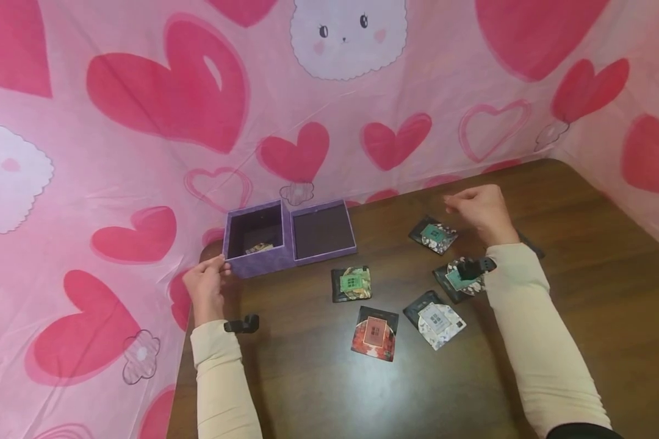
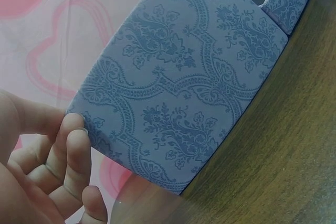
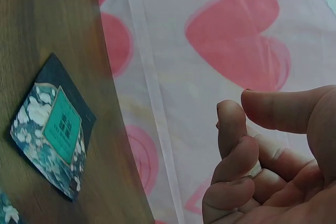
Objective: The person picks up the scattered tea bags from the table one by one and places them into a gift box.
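A purple patterned box [image 1: 258, 262] stands at the back left of the table, its shallow lid [image 1: 324, 231] lying open beside it. My left hand [image 1: 205, 283] pinches the box's near left corner between thumb and fingers; the left wrist view shows the damask-patterned side [image 2: 173, 87]. Raised above the table on the right, my right hand [image 1: 483, 210] has loosely curled fingers and holds nothing. Nearest to it lies a black packet with a teal label [image 1: 433, 234], whose white flower print shows in the right wrist view. Something small and light-coloured [image 1: 259, 248] lies inside the box.
A green-labelled packet [image 1: 351, 284], a red one [image 1: 374, 333] and a white one [image 1: 434, 319] lie mid-table. Another teal-labelled packet [image 1: 458, 280] is partly covered by the right wrist camera. A dark packet edge [image 1: 531, 245] shows behind the right sleeve. Pink heart-printed cloth hangs behind the table.
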Available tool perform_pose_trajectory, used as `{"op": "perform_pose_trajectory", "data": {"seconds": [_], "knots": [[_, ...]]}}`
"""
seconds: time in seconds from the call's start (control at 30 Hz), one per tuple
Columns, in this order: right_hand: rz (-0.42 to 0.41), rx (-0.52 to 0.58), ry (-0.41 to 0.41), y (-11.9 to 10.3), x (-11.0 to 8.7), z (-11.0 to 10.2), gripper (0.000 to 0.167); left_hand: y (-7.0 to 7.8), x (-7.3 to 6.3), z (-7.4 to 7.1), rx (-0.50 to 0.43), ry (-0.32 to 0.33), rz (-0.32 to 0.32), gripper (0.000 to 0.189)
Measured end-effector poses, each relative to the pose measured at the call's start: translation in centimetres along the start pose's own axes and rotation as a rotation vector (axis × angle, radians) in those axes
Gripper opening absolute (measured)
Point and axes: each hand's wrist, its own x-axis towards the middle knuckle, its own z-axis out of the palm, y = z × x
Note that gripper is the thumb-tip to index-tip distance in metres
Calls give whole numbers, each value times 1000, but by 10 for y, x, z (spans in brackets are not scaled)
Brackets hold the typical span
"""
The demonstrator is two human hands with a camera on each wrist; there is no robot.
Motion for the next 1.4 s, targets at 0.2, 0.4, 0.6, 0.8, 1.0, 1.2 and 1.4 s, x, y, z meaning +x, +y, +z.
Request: {"op": "perform_pose_trajectory", "data": {"seconds": [0.2, 0.4, 0.6, 0.8, 1.0, 1.2, 1.4], "knots": [[66, 18, -18, 13, 2, -4, 44, 2, -1, -1, 10, 7, 5, 20], [47, -26, -22, 33, 5, -1, 39, 2, -2, -3, 47, 10, -8, 23], [73, -119, -75, 40, 6, 3, 41, 1, -2, -4, 31, 9, 5, 21], [75, -148, -96, 42, 9, 6, 41, 2, -1, -4, 43, 3, 14, 25], [71, -235, -91, 54, 11, 7, 39, -2, 0, -4, 64, 1, 13, 21], [49, -289, -86, 60, 13, 11, 36, 0, 0, -5, 61, 1, 22, 16], [52, -337, -62, 63, 14, 15, 32, -1, 0, -4, 60, -10, 29, 23]]}}
